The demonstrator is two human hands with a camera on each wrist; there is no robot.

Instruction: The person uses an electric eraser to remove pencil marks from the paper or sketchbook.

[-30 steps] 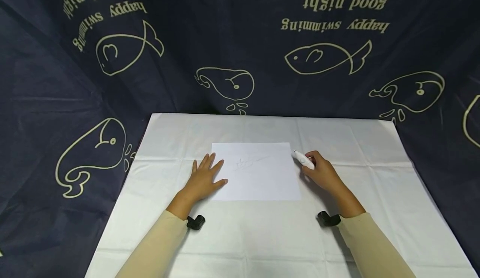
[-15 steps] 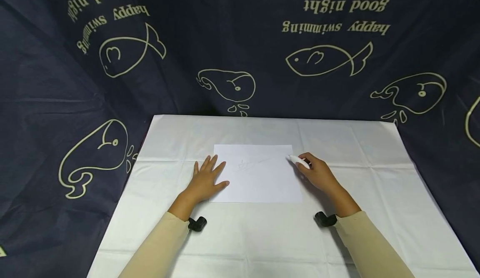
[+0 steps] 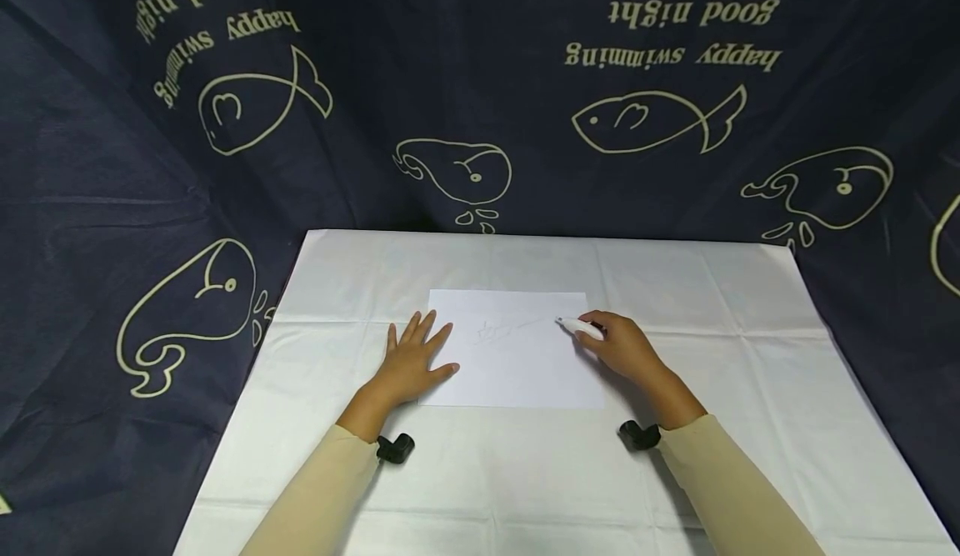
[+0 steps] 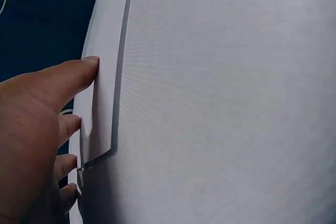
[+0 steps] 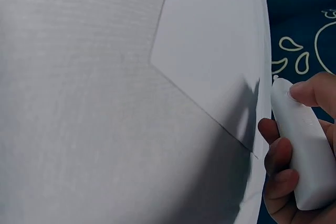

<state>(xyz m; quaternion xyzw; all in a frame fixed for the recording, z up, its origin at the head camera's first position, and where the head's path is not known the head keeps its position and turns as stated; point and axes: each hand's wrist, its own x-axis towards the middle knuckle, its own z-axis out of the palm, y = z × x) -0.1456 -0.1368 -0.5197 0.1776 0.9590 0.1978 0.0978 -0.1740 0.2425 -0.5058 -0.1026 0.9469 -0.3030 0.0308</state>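
Observation:
A white sheet of paper [image 3: 517, 373] lies on the table, with faint grey pencil marks [image 3: 498, 331] in its upper middle. My left hand [image 3: 408, 364] rests spread over its left edge, thumb and fingertips on the sheet. In my right hand [image 3: 626, 348] is a white electric eraser [image 3: 583, 328] with a thick body and a narrow tip. The tip points left, over the paper's right part, a short way right of the marks. In the right wrist view, the thumb [image 5: 315, 92] lies on the eraser's upper side while the other fingers curl beneath.
A white cloth [image 3: 495, 473] with fold creases covers the table. Behind and to the left hangs a dark blue curtain [image 3: 360, 56] printed with fish, whales and lettering. Black wrist cameras [image 3: 395, 448] sit at both cuffs.
My right hand has moved left with the eraser, bringing its tip from beside the paper's right edge to over the sheet. The left hand has stayed in place on the paper.

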